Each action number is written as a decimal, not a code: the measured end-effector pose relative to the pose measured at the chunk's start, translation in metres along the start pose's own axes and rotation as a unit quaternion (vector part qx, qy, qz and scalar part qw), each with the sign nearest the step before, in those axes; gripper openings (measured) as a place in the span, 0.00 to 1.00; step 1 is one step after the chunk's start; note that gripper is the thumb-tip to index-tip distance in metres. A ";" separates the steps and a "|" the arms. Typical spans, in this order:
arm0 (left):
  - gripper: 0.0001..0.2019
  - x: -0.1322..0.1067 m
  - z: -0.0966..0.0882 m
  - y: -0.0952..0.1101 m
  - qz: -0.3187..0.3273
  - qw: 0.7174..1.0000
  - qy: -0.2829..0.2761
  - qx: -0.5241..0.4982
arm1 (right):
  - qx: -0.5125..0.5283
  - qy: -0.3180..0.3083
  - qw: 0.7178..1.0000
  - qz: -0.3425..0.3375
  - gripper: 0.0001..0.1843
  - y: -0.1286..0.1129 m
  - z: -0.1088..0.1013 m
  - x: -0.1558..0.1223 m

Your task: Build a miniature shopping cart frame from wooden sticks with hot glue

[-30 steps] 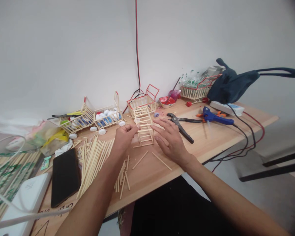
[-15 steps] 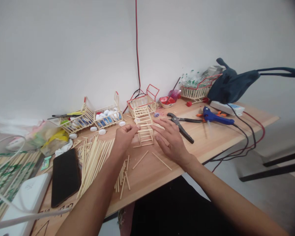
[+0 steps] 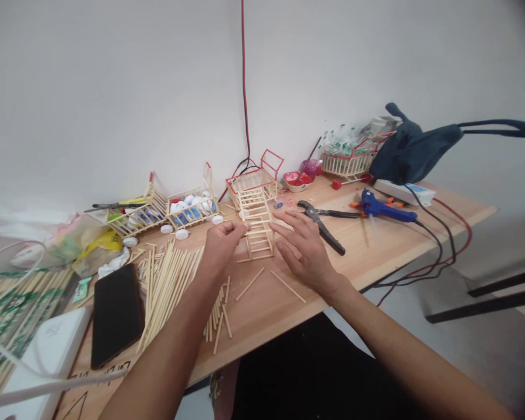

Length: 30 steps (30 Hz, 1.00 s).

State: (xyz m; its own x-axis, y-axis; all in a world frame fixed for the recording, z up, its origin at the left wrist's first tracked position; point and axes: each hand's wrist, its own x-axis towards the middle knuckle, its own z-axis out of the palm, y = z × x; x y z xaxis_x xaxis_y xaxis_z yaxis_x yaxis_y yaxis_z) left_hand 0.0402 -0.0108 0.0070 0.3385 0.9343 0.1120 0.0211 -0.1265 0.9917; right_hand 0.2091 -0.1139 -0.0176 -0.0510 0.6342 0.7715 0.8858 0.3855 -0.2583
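Observation:
A small frame of pale wooden sticks, built like a ladder with several rungs, stands on the table between my hands. The fingers of my left hand are pinched together on its left side; the fingertips partly hide the spot they grip. At the frame's right side, my right hand is open with its fingers spread, the fingertips close to the sticks. Whether they touch it, I cannot tell. Two loose sticks lie in front of the frame.
A pile of sticks and a phone lie left. Behind are stick carts with bottle caps, and a red-rimmed cart. Pliers, a blue glue gun, a red paint dish and a dark bag are right.

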 end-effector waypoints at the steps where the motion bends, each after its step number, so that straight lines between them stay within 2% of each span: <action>1: 0.13 0.000 0.000 0.001 0.000 1.000 0.001 0.000 | 0.000 0.000 1.000 0.001 0.21 0.000 0.000 0.000; 30: 0.14 0.001 -0.001 -0.001 0.000 1.000 -0.005 0.007 | -0.002 0.000 1.000 0.001 0.21 0.000 0.000 0.000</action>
State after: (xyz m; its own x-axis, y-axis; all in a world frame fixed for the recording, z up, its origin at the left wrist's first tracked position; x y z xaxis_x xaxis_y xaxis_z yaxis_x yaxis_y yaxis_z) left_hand 0.0395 -0.0100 0.0066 0.3486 0.9306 0.1117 0.0336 -0.1315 0.9907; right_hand 0.2094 -0.1142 -0.0176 -0.0497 0.6352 0.7708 0.8879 0.3814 -0.2571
